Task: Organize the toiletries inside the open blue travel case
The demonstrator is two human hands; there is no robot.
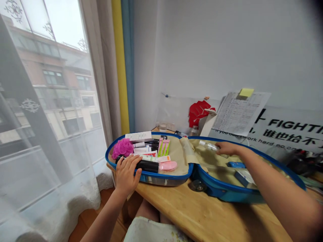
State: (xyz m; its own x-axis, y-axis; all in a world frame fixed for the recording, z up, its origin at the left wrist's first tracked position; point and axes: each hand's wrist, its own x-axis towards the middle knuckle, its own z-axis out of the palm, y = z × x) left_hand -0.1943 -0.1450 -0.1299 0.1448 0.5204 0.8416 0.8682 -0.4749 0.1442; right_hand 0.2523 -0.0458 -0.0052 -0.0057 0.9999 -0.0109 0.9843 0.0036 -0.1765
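One open suitcase [164, 181], one clear bottle [207, 146] in the grip!

Here's the suitcase, spread in two halves on the tabletop [202, 215], one wheel [197, 185] showing on its near side. Right hand [228, 148] first: its grip is closed on that one bottle, held over the suitcase's right half. Nearer us in the same half, count two: one blue packet [236, 164] and one dark blue-and-white box [245, 179]. Across to the left hand [127, 173], fingers laid over one black item [149, 166] along the near edge of the suitcase's left half; whether that grip is clasped or merely resting, can't tell from here. At the black item's right end, one pink oval piece [168, 165]. And this half is packed! One magenta pouf [122, 148] at its left end, one white box [138, 136] along its far edge, three pink-and-green packets [164, 148] lined up right of centre. The white tubes [139, 145] between overlap; no firm count there. Behind the suitcase, one red shape [197, 113].
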